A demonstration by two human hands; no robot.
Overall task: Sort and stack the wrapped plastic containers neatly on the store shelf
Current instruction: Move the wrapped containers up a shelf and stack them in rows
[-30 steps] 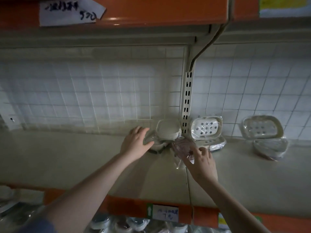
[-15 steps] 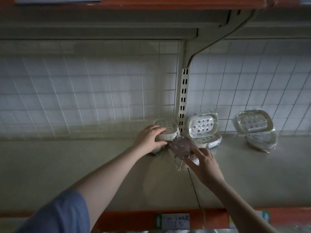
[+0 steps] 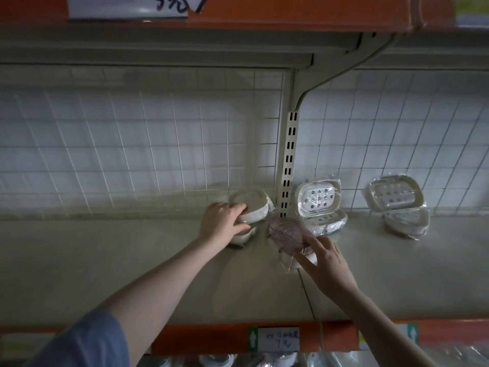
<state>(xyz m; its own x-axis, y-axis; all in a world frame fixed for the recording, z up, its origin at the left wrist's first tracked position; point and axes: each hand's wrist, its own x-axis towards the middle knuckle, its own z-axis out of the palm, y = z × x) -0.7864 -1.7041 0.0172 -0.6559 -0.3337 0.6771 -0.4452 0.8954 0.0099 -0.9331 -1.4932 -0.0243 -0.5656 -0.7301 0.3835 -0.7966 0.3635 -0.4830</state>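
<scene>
Since the film wrap looks slick over light, rigid plastic, your left hand [image 3: 221, 222] clasps the white soap-dish stack [image 3: 251, 207] by its rim, your right hand [image 3: 324, 260] pinching the pink soap dish [image 3: 288, 234] edge.

Two bare forearms enter from the bottom of the frame. The left arm wears a short blue-grey fabric sleeve [image 3: 87, 343], seen at lower left, ending above the elbow. The right arm shows no sleeve within the frame. Left hand [image 3: 219, 223] and right hand [image 3: 328, 263] carry no gloves, rings or watch.
</scene>
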